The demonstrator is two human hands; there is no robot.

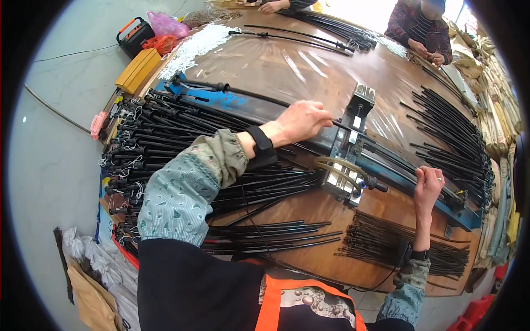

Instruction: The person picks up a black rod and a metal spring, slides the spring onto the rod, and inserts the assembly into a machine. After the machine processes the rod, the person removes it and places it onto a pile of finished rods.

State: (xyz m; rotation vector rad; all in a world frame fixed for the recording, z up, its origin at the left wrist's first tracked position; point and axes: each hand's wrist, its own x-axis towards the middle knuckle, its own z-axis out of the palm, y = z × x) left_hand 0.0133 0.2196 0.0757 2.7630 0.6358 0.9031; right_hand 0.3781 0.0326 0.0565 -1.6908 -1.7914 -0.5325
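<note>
- Head view: the left hand [302,121] pinches a black rod [254,95] in its fingers, just left of a metal device [345,146].
- That rod runs from the blue rail's [381,170] left end toward the device, over the desk [243,66].
- Right hand [428,190] hovers by the rail, fingers curled (gripping what, I cannot tell).
- More rods [160,134] lie piled at left.

The left forearm [179,193], in a pale teal patterned fabric sleeve with a black wrist strap [263,144], slants up rightward; the bare left hand [302,121] pinches, knuckles up. The right forearm [407,295], similarly sleeved, rises steeply, the bare right hand [428,188] curling its fingers.
</note>
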